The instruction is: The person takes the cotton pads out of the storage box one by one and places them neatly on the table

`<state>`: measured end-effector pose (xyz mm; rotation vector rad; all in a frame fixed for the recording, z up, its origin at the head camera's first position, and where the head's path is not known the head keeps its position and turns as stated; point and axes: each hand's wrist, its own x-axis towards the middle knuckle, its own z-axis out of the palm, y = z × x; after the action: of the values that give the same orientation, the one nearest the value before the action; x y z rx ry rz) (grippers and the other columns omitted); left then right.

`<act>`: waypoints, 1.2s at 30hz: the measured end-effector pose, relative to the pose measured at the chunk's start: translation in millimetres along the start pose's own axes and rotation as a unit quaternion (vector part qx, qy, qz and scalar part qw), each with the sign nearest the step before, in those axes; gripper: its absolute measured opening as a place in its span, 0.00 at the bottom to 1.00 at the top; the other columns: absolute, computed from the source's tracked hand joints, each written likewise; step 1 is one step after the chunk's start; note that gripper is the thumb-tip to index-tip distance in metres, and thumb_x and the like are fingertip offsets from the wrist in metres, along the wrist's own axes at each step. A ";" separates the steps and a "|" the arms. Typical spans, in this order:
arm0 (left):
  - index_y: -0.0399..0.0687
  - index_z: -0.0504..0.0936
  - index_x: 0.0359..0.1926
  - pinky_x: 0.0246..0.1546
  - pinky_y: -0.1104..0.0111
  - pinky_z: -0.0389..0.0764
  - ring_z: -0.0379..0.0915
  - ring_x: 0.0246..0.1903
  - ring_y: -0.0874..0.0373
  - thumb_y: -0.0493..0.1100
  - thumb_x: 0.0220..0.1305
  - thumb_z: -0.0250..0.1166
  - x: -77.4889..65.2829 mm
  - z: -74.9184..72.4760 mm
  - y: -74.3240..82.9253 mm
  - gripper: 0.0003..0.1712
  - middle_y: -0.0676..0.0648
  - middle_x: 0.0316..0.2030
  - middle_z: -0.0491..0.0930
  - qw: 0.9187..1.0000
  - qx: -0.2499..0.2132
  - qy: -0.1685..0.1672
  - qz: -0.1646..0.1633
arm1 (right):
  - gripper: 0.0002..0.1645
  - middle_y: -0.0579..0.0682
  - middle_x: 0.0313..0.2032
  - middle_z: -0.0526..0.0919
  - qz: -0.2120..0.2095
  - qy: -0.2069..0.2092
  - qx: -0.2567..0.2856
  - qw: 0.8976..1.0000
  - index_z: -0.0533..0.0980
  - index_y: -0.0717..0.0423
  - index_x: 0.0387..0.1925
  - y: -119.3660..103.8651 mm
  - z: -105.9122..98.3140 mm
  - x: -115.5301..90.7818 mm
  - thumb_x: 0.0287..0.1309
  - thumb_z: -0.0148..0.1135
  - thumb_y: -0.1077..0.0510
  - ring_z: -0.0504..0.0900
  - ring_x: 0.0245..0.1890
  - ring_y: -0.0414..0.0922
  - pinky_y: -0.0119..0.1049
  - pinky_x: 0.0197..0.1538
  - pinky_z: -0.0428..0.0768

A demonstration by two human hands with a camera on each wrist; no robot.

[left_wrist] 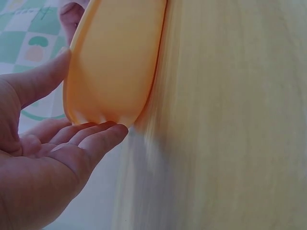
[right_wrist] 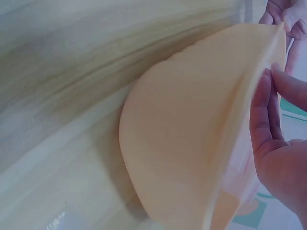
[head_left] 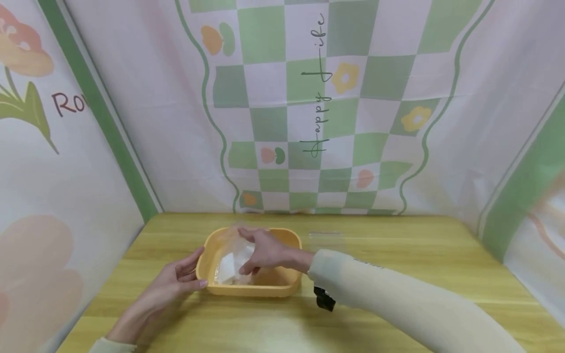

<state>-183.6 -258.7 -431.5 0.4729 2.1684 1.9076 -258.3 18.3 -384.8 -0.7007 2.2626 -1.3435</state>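
A yellow plastic basin [head_left: 276, 291] stands on the wooden table. My left hand [head_left: 175, 283] holds its left end; in the left wrist view the thumb lies against the rim and the fingertips [left_wrist: 112, 128] touch the end wall. Reaching in from the right, my right hand [head_left: 268, 250] grips a clear plastic bag [head_left: 242, 252] inside the basin. Something white and blocky [head_left: 227, 268] shows in or beside the bag, its kind unclear. The basin wall [right_wrist: 192, 110] hides most of the contents in the right wrist view.
Behind the basin to the right, a transparent flat item [head_left: 326, 239] lies on the wooden table [head_left: 397, 314]. A patterned cloth [head_left: 309, 186] hangs at the table's back edge. More printed cloth [head_left: 88, 196] borders the left side.
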 end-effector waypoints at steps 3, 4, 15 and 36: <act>0.26 0.44 0.80 0.64 0.64 0.77 0.55 0.71 0.23 0.31 0.66 0.71 -0.4 -0.6 -0.8 0.54 0.25 0.77 0.45 1.000 0.006 -0.002 0.002 | 0.66 0.58 0.81 0.54 -0.004 -0.012 -0.005 1.000 0.54 0.61 0.82 -3.0 -5.7 -3.1 0.46 0.81 0.75 0.89 0.25 0.54 0.49 0.36 0.92; 0.26 0.44 0.80 0.64 0.64 0.77 0.55 0.71 0.23 0.31 0.66 0.71 -0.6 -0.6 -0.9 0.54 0.25 0.77 0.45 1.000 0.007 -0.002 0.003 | 0.66 0.57 0.81 0.54 -0.004 -0.016 -0.004 1.000 0.53 0.61 0.82 -4.0 -7.7 -4.3 0.47 0.81 0.74 0.89 0.26 0.54 0.49 0.36 0.92; 0.26 0.44 0.80 0.64 0.65 0.76 0.54 0.72 0.24 0.31 0.66 0.71 -0.5 0.1 -0.9 0.54 0.26 0.77 0.46 1.000 0.006 0.004 -0.003 | 0.71 0.55 0.82 0.51 -0.002 -0.041 -0.031 0.999 0.49 0.54 0.84 -19.2 -30.4 -19.3 0.46 0.81 0.74 0.89 0.28 0.57 0.46 0.37 0.92; 0.27 0.45 0.80 0.64 0.66 0.76 0.54 0.73 0.25 0.32 0.65 0.72 -0.6 1.5 -1.3 0.55 0.27 0.78 0.45 1.000 -0.002 0.010 -0.018 | 0.73 0.59 0.81 0.55 -0.027 -0.023 -0.036 0.999 0.39 0.53 0.85 -33.5 -119.2 -68.4 0.52 0.79 0.68 0.87 0.29 0.56 0.48 0.41 0.91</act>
<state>-182.6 -257.7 -433.0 0.4117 2.1708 1.9044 -266.6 127.3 -295.1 -0.8128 2.2803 -1.2630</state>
